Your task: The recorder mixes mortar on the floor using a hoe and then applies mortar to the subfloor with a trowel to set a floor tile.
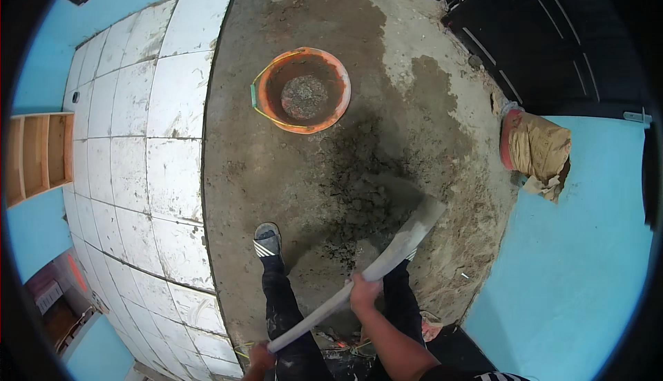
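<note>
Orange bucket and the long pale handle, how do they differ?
The bucket is round and orange; the handle is long, narrow and pale grey. The bucket stands upright on the floor; the handle slants across the legs. No hand touches the bucket; the left hand and right hand grip the handle. Both appear right of the white tiles.

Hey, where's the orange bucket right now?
In the head view, the orange bucket sits on the grey floor, above and slightly left of centre, between the white tiles and the dark heap, beyond the heap.
</note>
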A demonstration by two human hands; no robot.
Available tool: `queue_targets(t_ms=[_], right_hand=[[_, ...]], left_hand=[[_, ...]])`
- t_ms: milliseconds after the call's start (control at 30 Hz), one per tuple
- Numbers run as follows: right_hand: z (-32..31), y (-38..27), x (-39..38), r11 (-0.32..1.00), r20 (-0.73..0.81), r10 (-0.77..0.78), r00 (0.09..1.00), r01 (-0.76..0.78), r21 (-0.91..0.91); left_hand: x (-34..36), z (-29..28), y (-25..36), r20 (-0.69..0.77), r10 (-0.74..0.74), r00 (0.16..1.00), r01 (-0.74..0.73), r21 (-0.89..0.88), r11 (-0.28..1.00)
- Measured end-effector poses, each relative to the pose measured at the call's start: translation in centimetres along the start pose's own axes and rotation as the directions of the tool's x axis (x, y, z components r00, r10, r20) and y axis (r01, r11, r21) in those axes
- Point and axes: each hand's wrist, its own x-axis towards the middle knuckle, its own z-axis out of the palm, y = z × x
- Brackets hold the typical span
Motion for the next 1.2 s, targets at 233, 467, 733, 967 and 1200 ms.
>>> queue_targets(t_ms=[233, 467, 733, 967, 1200], right_hand=[[3.2, 1.5, 3.8, 0.966, 0.138, 0.237, 0.962, -0.218, -0.137], [-4.8, -9.3, 7.0, 0.988, -0.086, -0.077, 0.993, 0.088, 0.125], [-7.4, -33.6, 32.3, 0.96, 0.222, -0.127, 0.967, 0.176, -0.217], [-7.2, -33.9, 36.3, 0.69, 0.174, -0.353, 0.919, 0.381, -0.615], [-5.7, -22.3, 25.6, 0.968, 0.253, 0.241, 0.937, -0.214, -0.13]], left_hand=[[-0.3, -0.6, -0.2, 0.017, -0.178, 0.984, 0.177, 0.042, 0.983], [-1.2, -6.0, 10.5, -0.091, 0.278, 0.956, -0.278, 0.003, 0.96], [-2.5, -9.5, 43.1, 0.16, 0.755, 0.636, -0.41, -0.759, 0.506], [-7.9, -14.7, 49.7, 0.257, 0.657, 0.709, -0.17, -0.842, 0.513], [-11.5, -27.3, 38.3, 0.177, 0.717, 0.675, -0.621, -0.389, 0.681]])
